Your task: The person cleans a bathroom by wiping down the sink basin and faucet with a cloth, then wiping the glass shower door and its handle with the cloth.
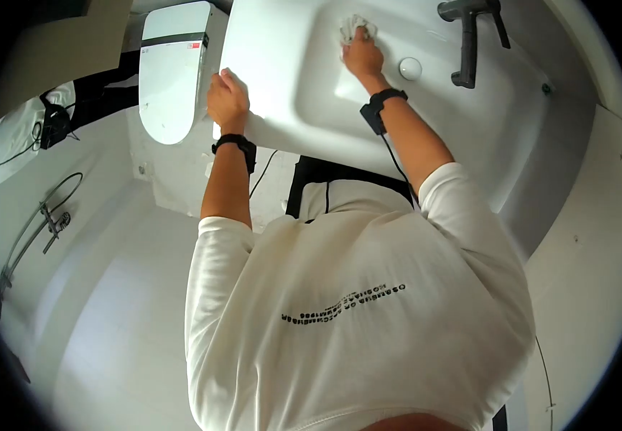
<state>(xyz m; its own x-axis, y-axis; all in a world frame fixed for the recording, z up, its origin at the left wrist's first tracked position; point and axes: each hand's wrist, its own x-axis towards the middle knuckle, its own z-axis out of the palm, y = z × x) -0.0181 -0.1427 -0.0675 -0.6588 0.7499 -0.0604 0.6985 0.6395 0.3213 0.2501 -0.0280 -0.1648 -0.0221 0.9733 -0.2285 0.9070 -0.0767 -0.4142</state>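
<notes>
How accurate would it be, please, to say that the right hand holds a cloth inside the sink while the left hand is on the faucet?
Not quite: the left hand is at the edge of the sink, not on the faucet, as the head view shows. The right hand does hold a cloth inside the sink.

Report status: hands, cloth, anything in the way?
Right hand holding crumpled cloth in the sink. Left hand at sink's near-left edge. Drain cap close by; nothing visible blocking the cloth.
</notes>
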